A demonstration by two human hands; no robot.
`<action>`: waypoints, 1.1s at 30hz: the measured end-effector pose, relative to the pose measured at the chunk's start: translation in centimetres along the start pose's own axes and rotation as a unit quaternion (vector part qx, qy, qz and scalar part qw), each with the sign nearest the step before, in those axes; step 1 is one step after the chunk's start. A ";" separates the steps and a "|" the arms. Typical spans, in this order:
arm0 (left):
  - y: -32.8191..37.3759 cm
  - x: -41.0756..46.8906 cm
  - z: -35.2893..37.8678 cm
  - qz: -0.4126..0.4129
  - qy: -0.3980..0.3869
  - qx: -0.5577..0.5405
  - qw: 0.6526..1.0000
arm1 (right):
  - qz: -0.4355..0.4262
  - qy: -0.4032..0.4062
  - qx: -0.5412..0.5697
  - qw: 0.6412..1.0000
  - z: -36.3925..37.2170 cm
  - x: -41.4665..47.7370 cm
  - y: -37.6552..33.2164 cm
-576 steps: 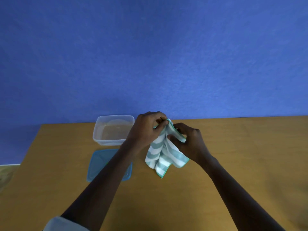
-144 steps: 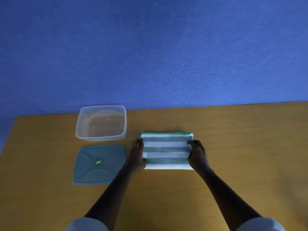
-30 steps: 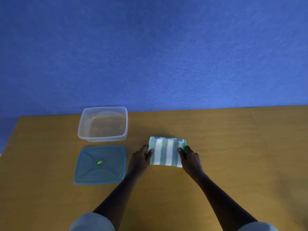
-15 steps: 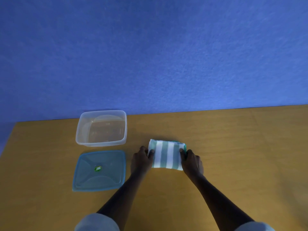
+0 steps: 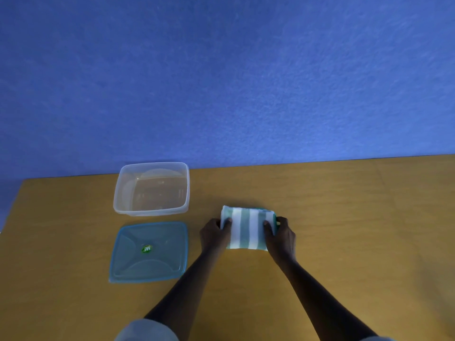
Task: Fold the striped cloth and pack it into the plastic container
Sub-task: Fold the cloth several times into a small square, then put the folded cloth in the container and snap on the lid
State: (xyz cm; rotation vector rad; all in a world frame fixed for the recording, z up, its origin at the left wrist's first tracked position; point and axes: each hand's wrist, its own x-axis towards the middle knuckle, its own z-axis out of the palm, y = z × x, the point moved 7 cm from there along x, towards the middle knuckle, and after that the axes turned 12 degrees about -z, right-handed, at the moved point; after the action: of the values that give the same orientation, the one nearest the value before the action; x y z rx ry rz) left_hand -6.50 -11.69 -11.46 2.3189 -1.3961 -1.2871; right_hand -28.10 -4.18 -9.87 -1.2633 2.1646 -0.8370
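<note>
A folded striped cloth (image 5: 248,227) lies on a wooden table (image 5: 344,217), gripped at both ends. The left hand (image 5: 214,233) pinches its left edge, thumb on top, and the right hand (image 5: 280,233) closes on its right edge the same way. To the cloth's left and slightly farther back stands a clear container (image 5: 152,189), open and holding nothing. Just in front of the container, also left of the cloth, a blue lid (image 5: 149,251) lies flat beside the left forearm. A blue wall (image 5: 221,82) rises behind the table.
</note>
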 end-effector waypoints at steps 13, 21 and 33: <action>2.5 -0.8 -5.9 -0.042 -0.215 -0.406 0.887 | 0.151 -0.055 0.489 0.858 0.7 0.0 -6.5; 2.1 -0.5 -15.4 0.014 -0.128 -0.429 0.894 | 0.132 -0.128 0.556 0.810 4.0 1.4 -15.4; -1.8 5.9 -26.1 0.024 0.024 -0.374 0.927 | 0.031 -0.113 0.492 0.863 11.4 4.2 -23.3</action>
State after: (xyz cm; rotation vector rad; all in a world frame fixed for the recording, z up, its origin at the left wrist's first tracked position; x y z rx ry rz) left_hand 14.89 -22.79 0.38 1.7575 -0.7349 -1.4072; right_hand -8.63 -19.75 -1.50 -0.6844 1.2369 -1.4155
